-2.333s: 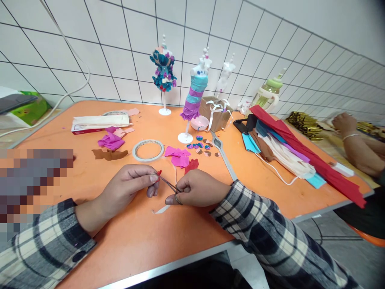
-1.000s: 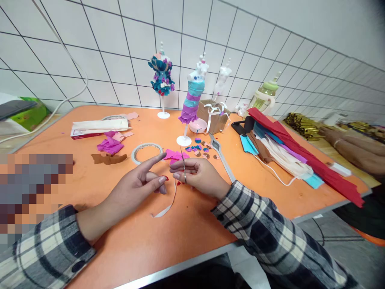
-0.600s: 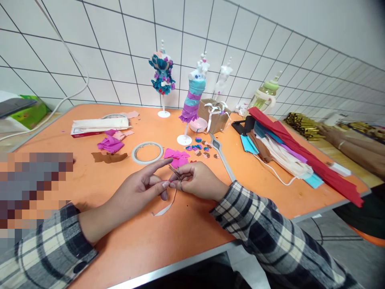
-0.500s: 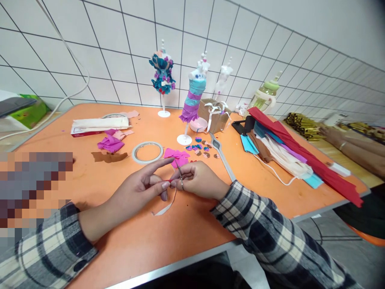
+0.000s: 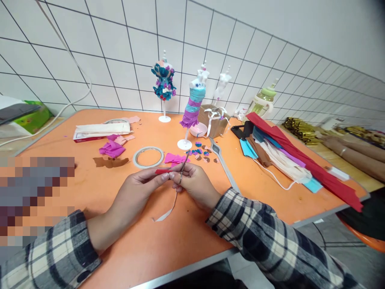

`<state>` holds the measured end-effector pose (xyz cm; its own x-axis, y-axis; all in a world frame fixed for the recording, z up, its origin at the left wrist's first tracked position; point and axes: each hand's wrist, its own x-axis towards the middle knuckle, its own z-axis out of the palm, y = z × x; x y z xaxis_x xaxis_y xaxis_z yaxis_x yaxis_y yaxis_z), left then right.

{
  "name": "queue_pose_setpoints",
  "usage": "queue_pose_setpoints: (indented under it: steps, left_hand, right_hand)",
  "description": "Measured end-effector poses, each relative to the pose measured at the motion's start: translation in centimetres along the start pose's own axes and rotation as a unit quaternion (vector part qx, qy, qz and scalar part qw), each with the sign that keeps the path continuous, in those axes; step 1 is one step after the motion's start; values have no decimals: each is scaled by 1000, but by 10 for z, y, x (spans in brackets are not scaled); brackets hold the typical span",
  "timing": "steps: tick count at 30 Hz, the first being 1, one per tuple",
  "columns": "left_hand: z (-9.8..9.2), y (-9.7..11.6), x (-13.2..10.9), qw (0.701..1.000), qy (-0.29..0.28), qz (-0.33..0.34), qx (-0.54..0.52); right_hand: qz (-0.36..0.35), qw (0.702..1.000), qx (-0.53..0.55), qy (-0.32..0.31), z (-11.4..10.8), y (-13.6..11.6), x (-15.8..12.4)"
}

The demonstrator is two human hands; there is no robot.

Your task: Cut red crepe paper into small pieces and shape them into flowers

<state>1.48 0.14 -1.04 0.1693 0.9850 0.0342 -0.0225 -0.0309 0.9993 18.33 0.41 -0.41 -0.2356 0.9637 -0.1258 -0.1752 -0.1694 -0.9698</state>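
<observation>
Above the table (image 5: 132, 245), left hand (image 5: 135, 187) pinches red paper (image 5: 162, 171); right hand (image 5: 197, 184), scissors (image 5: 184, 164).

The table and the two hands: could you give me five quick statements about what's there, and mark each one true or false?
1. The right hand holds scissors. True.
2. The left hand holds blue paper. False: the paper it holds is red.
3. The tape roll nearest the hands lies flat on the table. True.
4. The bottle has a red lid. False: its lid is green.
5. The striped mannequin stands on a white base. True.
</observation>
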Motion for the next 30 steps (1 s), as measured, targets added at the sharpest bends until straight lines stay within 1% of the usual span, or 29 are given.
queue_pose_setpoints:
  steps: [2,3,4,5,7,9,11,12,14,16,17,18,21,23,26,28,30]
  left_hand:
    - [-4,-1,0,999,36,-5,-6]
    - [-6,0,1,999,47,-5,9]
    - [-7,1,2,998,45,-3,37]
    - [-8,2,2,997,28,-2,72]
    - [-9,3,3,988,-34,4,148]
    - [-7,3,3,974,-85,20,211]
    - [-5,1,2,960,-104,37,259]
    - [-4,0,2,954,-108,38,278]
    - [-3,0,1,948,-109,31,296]
    - [-3,0,1,948,-109,23,298]
    - [-3,0,1,950,-107,26,293]
    - [-3,0,2,952,-104,33,285]
    - [-4,2,2,966,-96,49,235]
    - [-4,4,2,976,-93,45,190]
    - [-3,9,1,984,-60,38,161]
    - [-3,12,-1,986,-34,38,161]
    - [-3,13,-2,986,-32,40,157]
  right_hand:
    - [-13,999,-44,-14,-1,0,-1]
    - [-28,997,-76,-13,-3,-1,-2]
    - [-51,992,-111,-3,-6,-1,-3]
    - [-78,985,-150,10,-9,-2,-4]
    - [-134,961,-240,19,-15,-3,-5]
    - [-179,923,-340,-9,-20,-4,-6]
    - [-206,883,-421,-30,-22,-4,-6]
    - [-212,869,-447,-28,-23,-5,-7]
    - [-208,852,-481,-17,-22,-6,-7]
    - [-197,846,-496,-17,-22,-6,-8]
    - [-190,851,-489,-17,-22,-6,-8]
    - [-181,865,-468,-16,-22,-4,-7]
    - [-139,928,-344,2,-20,0,-5]
    - [-116,959,-259,11,-17,2,-3]
    - [-112,977,-182,15,-12,2,-3]
    - [-118,979,-163,25,-9,0,-4]
    - [-119,979,-165,21,-10,-3,-5]
